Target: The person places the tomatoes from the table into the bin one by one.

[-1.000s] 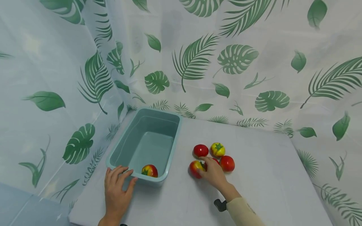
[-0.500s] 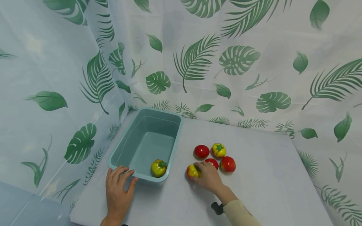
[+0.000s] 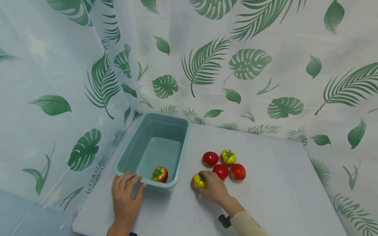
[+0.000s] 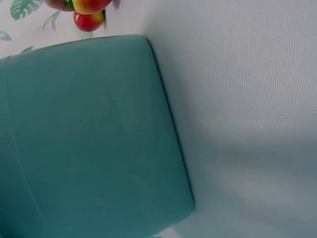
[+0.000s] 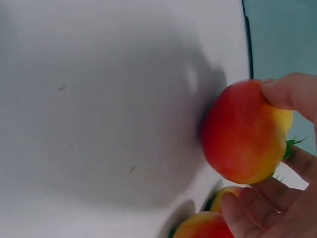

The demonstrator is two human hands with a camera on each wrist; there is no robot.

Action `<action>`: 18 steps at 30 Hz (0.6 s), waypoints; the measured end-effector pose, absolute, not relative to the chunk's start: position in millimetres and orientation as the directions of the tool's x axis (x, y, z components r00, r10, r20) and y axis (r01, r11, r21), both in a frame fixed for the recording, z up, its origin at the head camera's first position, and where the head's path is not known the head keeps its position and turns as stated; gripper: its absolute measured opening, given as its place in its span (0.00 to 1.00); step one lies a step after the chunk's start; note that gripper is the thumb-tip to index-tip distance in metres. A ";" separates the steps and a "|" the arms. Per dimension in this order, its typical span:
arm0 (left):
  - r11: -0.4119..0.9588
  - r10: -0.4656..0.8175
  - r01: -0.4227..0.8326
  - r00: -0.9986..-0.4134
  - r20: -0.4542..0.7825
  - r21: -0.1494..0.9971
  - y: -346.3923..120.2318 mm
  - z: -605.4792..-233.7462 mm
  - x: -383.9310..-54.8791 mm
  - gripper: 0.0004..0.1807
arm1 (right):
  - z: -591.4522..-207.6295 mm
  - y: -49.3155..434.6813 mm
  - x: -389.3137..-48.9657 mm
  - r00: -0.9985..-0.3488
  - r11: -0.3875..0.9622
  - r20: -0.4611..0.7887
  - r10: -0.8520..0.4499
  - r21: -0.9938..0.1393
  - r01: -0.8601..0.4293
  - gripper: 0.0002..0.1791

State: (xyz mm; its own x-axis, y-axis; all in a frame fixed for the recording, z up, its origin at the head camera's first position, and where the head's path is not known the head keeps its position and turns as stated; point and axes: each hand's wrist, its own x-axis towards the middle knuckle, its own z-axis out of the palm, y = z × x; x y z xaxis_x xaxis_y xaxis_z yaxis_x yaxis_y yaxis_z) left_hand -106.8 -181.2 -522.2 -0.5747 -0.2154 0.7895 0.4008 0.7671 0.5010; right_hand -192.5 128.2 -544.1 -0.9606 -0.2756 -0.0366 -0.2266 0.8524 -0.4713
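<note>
My right hand grips a red-and-yellow tomato with a green calyx, just to the right of the teal tub. In the right wrist view the thumb lies over the top of that tomato and the fingers reach under it. My left hand rests with relaxed fingers on the near rim of the tub, at its left corner. Inside the tub, near the front wall, sits another red-and-yellow tomato. The left wrist view is mostly filled by the tub's outer wall; left fingers are out of sight there.
Behind the right hand cluster more tomatoes: a glossy red one, a yellow one, a middle red one and one at right. They stand on a white-covered table. A leaf-patterned curtain encloses the back and left.
The right hand has taken hold of the tomato and drawn it left and toward me, away from the cluster. The tomato in the tub has rolled. The left hand stays at the rim.
</note>
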 end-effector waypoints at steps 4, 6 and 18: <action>0.767 -0.215 0.400 -0.576 0.789 0.502 -181.1 -522.1 -106.4 0.22 | -537.3 128.2 -193.0 -0.966 0.825 -0.038 -0.255 -0.531 -0.196 0.39; 0.763 -0.216 0.404 -0.577 0.788 0.505 -180.9 -522.0 -106.4 0.22 | -529.9 129.7 -195.5 -0.969 0.799 -0.012 -0.246 -0.568 -0.195 0.40; 0.760 -0.217 0.404 -0.581 0.784 0.509 -182.7 -524.3 -107.1 0.23 | -448.2 116.7 -230.5 -0.939 0.684 0.233 -0.253 -0.644 -0.344 0.36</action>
State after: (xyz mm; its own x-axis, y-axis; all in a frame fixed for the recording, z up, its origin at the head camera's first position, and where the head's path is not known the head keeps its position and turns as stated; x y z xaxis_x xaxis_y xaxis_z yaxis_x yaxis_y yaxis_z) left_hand -107.1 -182.7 -524.3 -0.5810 -0.2168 0.7845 0.4041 0.7599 0.5093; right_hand -230.5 116.7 -448.2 -0.9391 -0.2526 0.2330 -0.3436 0.6835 -0.6440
